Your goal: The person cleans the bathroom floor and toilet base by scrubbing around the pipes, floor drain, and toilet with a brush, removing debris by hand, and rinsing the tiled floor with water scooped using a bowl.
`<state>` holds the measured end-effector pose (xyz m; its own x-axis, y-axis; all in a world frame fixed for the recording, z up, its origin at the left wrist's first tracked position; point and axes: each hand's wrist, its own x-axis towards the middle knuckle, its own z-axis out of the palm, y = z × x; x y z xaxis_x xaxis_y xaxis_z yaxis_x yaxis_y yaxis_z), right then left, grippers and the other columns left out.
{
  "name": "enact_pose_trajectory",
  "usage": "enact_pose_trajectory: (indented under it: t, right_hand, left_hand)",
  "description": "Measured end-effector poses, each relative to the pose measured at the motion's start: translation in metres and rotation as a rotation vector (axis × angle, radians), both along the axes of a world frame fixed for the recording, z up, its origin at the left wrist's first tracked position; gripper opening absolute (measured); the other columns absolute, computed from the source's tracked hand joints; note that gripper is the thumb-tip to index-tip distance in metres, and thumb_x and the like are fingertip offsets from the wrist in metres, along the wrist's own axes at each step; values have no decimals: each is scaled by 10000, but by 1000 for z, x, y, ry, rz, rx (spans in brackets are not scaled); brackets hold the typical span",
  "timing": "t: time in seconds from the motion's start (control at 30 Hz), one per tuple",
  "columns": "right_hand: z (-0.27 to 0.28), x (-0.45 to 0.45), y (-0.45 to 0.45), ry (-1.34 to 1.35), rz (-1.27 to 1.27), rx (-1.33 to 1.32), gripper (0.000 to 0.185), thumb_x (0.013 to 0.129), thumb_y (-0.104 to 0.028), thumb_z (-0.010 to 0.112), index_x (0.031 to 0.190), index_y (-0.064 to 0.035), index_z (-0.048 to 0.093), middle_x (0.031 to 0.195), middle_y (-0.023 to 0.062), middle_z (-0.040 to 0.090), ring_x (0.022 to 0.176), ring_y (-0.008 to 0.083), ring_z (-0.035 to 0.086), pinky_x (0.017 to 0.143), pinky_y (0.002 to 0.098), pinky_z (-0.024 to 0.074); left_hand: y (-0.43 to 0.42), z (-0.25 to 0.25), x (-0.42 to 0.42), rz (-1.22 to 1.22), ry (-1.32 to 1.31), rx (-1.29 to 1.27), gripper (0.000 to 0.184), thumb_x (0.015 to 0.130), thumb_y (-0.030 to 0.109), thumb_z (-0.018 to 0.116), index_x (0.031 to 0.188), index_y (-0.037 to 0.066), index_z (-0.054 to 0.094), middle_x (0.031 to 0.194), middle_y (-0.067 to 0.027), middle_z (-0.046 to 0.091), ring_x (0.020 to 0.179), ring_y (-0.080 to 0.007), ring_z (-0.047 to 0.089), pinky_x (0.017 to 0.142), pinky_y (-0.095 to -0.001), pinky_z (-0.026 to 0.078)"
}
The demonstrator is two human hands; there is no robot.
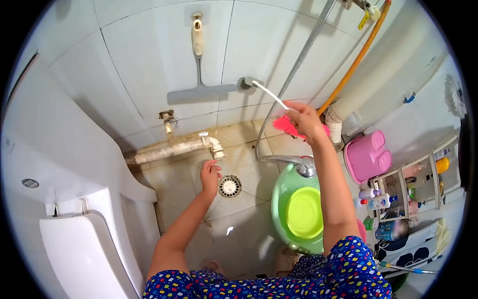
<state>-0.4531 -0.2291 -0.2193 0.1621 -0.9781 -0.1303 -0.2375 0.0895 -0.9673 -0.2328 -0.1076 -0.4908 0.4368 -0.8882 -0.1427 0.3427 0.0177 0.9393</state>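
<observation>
My right hand [306, 122] is closed around a thin white-handled brush [269, 93]. Its small grey head reaches up and left to the tiled wall, beside the right end of the squeegee blade. The grey squeegee [199, 90] hangs there by its pale handle from a hook. Low on the left, my left hand [211, 175] hovers with loosely bent fingers and nothing visible in them. It is near the end of the white elbow drain pipe [216, 149] and the round floor drain [229, 186].
A green basin [281, 199] holds a lime-green bowl [304, 212], with a shower head [305, 169] at its rim. A pink stool [366, 157] and a shelf of bottles [398, 194] stand right. An orange pole [356, 62] leans there. The toilet [82, 249] stands left.
</observation>
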Motion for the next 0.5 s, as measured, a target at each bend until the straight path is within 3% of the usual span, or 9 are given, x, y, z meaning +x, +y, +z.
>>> enact_pose_trajectory:
  t: [0.1, 0.23, 0.3, 0.33, 0.43, 0.47, 0.5]
  right_hand:
    - [-4, -7, 0, 31, 77, 58, 377, 814, -114, 587, 1175, -18, 542, 584, -52, 438, 463, 26, 343, 372, 190, 235]
    - [14, -3, 9, 84, 118, 48, 385, 812, -103, 577, 1183, -9, 533, 579, -49, 431, 462, 31, 343, 374, 200, 241]
    - [16, 5, -1, 60, 126, 34, 375, 815, -118, 568, 1168, 5, 542, 590, -35, 455, 461, 40, 353, 377, 207, 258]
    - [15, 10, -8, 55, 128, 28, 375, 815, -118, 568, 1168, 5, 542, 590, -35, 455, 461, 40, 353, 377, 207, 258]
    - [-3, 34, -18, 250, 165, 12, 319, 815, -147, 548, 1099, -12, 596, 649, 10, 526, 521, 97, 446, 403, 244, 343]
    - [-8, 44, -16, 336, 162, 2, 302, 813, -156, 543, 1075, -22, 613, 672, 24, 547, 555, 118, 482, 419, 264, 383]
    - [-15, 55, -12, 97, 220, 140, 302, 807, -152, 547, 1067, -15, 616, 711, 41, 571, 625, 146, 524, 485, 294, 446]
  left_hand:
    - [-15, 43, -15, -159, 35, 165, 285, 854, 85, 435, 1127, 99, 516, 826, -28, 573, 622, -73, 499, 504, -189, 372]
    - [-48, 145, -49, -345, 83, -2, 368, 909, 231, 465, 1260, 123, 448, 1001, -29, 587, 774, -91, 548, 607, -223, 410]
    - [-55, 193, -71, -364, 180, -144, 488, 921, 316, 451, 1347, 110, 332, 1181, -70, 517, 984, -150, 529, 746, -294, 431]
    - [-59, 208, -79, -362, 174, -149, 488, 921, 316, 451, 1347, 110, 332, 1181, -70, 517, 984, -150, 529, 746, -294, 431]
    - [-66, 226, -95, -291, 369, -300, 629, 927, 403, 403, 1403, 67, 165, 1360, -98, 321, 1224, -210, 341, 948, -382, 334]
    - [-68, 222, -99, -293, 371, -305, 629, 927, 403, 403, 1403, 67, 165, 1360, -98, 321, 1224, -210, 341, 948, -382, 334]
    - [-70, 213, -100, -264, 346, -233, 637, 924, 404, 409, 1401, 59, 164, 1361, -99, 318, 1222, -209, 342, 947, -386, 337]
